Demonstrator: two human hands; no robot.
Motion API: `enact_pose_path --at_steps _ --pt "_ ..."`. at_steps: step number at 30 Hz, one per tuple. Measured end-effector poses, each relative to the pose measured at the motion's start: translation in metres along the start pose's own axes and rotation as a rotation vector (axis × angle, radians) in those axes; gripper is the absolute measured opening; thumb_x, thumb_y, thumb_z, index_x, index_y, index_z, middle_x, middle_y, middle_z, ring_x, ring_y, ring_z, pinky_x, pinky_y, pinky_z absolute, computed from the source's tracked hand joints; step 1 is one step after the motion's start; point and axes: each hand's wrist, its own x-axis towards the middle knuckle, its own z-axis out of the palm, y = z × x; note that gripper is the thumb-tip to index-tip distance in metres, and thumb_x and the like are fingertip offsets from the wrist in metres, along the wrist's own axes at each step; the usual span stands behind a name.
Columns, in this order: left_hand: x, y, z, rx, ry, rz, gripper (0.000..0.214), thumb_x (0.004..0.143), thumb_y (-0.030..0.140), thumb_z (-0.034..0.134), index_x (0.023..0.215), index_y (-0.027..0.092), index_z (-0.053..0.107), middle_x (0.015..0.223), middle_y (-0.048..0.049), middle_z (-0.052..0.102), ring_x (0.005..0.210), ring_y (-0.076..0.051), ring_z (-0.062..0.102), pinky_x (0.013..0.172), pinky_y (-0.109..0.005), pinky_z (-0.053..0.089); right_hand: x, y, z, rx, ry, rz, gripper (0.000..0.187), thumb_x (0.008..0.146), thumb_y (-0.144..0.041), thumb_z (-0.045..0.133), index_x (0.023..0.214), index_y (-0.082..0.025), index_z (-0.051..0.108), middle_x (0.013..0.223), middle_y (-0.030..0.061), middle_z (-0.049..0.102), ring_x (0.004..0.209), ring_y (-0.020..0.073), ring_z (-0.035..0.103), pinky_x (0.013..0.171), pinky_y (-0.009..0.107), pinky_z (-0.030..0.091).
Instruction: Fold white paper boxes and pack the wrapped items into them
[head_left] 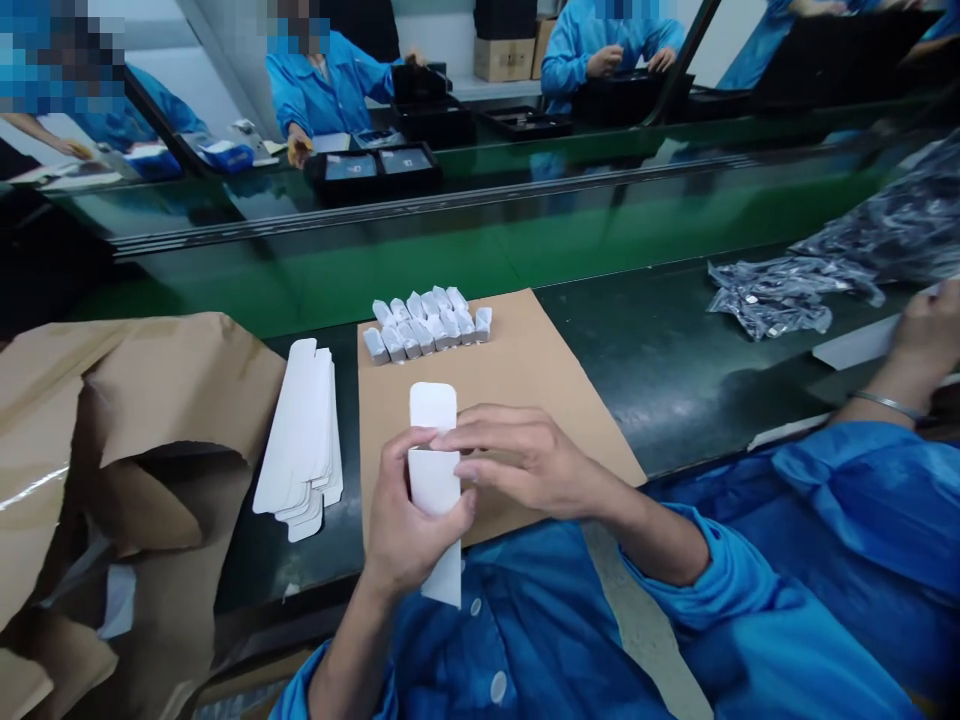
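A narrow white carton (435,482) stands upright in my left hand (409,515), whose fingers and thumb wrap round its sides. Its long end flap (433,404) points up and away from me. My right hand (525,455) reaches in from the right, its fingertips touching the carton's upper edge by the opening; whether they pinch a flap is hard to see. Below my left hand the carton's lower end hangs over my blue coat. To the left lies a stack of flat white cartons (304,435). Two rows of small wrapped white packets (427,325) sit beyond my hands.
A brown cardboard sheet (555,390) covers the dark bench before me. Crumpled brown paper (187,380) fills the left side. Clear plastic bags (787,285) lie at the right, near a co-worker's arm (911,350). Across the green barrier, several people handle black boxes (375,172).
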Motion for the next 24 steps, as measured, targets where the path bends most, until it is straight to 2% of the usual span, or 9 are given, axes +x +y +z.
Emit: enact_pose_path --at_steps 3,4,6,8,11,14,17,19,24 --pt "-0.001 -0.001 0.0 -0.027 -0.078 -0.038 0.049 0.069 0.025 0.073 0.112 0.025 0.048 0.102 -0.0014 0.059 0.079 -0.014 0.065 0.064 -0.024 0.054 0.009 0.002 -0.012 0.177 0.228 0.207 0.018 0.092 -0.028 0.058 0.103 -0.019 0.07 0.093 0.004 0.07 0.074 0.0126 0.065 0.069 0.027 0.053" --pt "-0.002 -0.002 0.001 -0.04 -0.099 -0.049 0.049 0.069 0.024 0.073 0.112 0.025 0.048 0.101 -0.0012 0.06 0.075 -0.014 0.065 0.061 -0.024 0.053 0.013 0.004 -0.014 0.271 0.251 0.286 0.02 0.093 -0.032 0.057 0.097 -0.018 0.07 0.085 0.0029 0.069 0.067 0.0115 0.063 0.064 0.026 0.052" --pt "-0.003 -0.002 0.003 -0.047 -0.121 -0.057 0.049 0.07 0.025 0.073 0.112 0.025 0.048 0.099 -0.001 0.06 0.072 -0.014 0.065 0.058 -0.024 0.053 0.02 0.008 -0.015 0.462 0.176 0.388 0.027 0.092 -0.038 0.057 0.082 -0.016 0.067 0.07 0.0003 0.063 0.059 0.0102 0.059 0.056 0.024 0.048" --pt "-0.005 -0.002 0.005 -0.014 -0.123 -0.043 0.048 0.071 0.025 0.072 0.112 0.025 0.048 0.099 -0.0014 0.059 0.074 -0.015 0.066 0.059 -0.024 0.054 0.024 0.011 -0.012 0.579 0.063 0.434 0.029 0.087 -0.041 0.064 0.075 -0.015 0.063 0.066 -0.001 0.059 0.059 0.0098 0.056 0.055 0.023 0.046" --pt "-0.007 -0.003 0.008 0.04 -0.068 -0.027 0.054 0.071 0.026 0.073 0.118 0.024 0.046 0.104 -0.0039 0.057 0.081 -0.017 0.067 0.062 -0.026 0.055 0.024 0.011 -0.007 0.624 -0.037 0.458 0.025 0.074 -0.034 0.078 0.08 -0.015 0.063 0.077 0.0 0.063 0.07 0.0103 0.057 0.063 0.023 0.046" --pt "-0.01 -0.003 0.013 -0.02 0.013 -0.009 0.069 0.072 0.026 0.074 0.13 0.024 0.037 0.112 -0.0074 0.056 0.09 -0.019 0.067 0.066 -0.027 0.057 0.021 0.008 -0.004 0.612 -0.063 0.462 0.025 0.072 -0.028 0.08 0.085 -0.015 0.063 0.082 0.0001 0.063 0.076 0.0107 0.058 0.069 0.024 0.046" --pt "-0.012 -0.002 0.015 -0.094 -0.009 -0.022 0.093 0.074 0.024 0.072 0.148 0.024 0.014 0.113 -0.0092 0.059 0.092 -0.02 0.068 0.068 -0.029 0.057 0.02 0.005 -0.005 0.553 -0.044 0.449 0.02 0.075 -0.027 0.077 0.085 -0.015 0.064 0.082 0.0009 0.064 0.077 0.0123 0.059 0.07 0.026 0.047" --pt "-0.012 -0.001 0.014 -0.048 -0.056 -0.049 0.104 0.077 0.025 0.071 0.152 0.023 -0.001 0.115 -0.0117 0.061 0.091 -0.022 0.068 0.067 -0.031 0.057 0.019 0.003 -0.007 0.505 -0.046 0.437 0.017 0.076 -0.026 0.076 0.083 -0.014 0.065 0.08 0.0011 0.063 0.078 0.0137 0.06 0.07 0.027 0.046" --pt "-0.01 0.002 0.007 0.188 -0.116 -0.061 0.092 0.078 0.032 0.069 0.152 0.025 0.016 0.141 -0.0178 0.046 0.109 -0.03 0.063 0.077 -0.038 0.056 0.015 -0.003 -0.01 0.375 -0.064 0.395 0.007 0.081 -0.022 0.07 0.084 -0.016 0.068 0.088 0.0026 0.067 0.087 0.0151 0.063 0.075 0.028 0.048"
